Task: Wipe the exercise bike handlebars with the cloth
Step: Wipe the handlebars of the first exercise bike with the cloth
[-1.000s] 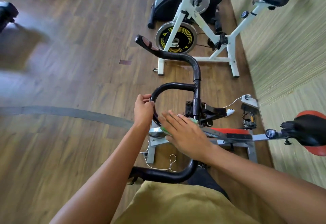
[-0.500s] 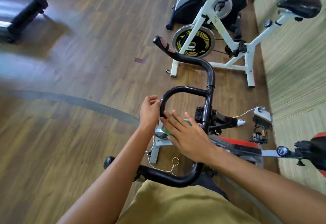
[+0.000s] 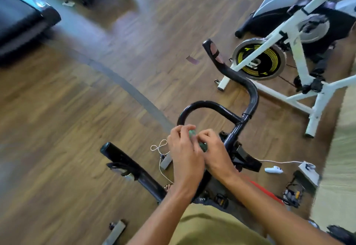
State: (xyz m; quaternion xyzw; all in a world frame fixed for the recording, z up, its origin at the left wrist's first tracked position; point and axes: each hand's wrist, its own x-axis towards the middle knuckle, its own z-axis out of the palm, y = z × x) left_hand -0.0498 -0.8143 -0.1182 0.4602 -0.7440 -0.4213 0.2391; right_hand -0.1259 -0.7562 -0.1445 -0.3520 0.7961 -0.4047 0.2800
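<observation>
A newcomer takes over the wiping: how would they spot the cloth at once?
Find the black handlebars in the middle of the view. By their closed loop, the left hand and right hand meet, pinching a small bunched cloth between them. It is the only green thing there, amid black bars and brown floor.

The handlebars [image 3: 252,94] fill the middle of the frame, one end reaching toward upper centre, the other toward lower left. The left hand [image 3: 183,155] and right hand [image 3: 216,153] meet at centre over the bars' inner loop, touching side by side, with the cloth [image 3: 192,133] pinched between their fingertips. A cord [image 3: 159,149] lies on the floor [image 3: 77,109] just left of the hands. A second bike [image 3: 300,55] stands at upper right, behind the bars. A treadmill [image 3: 19,23] occupies the upper left corner.
</observation>
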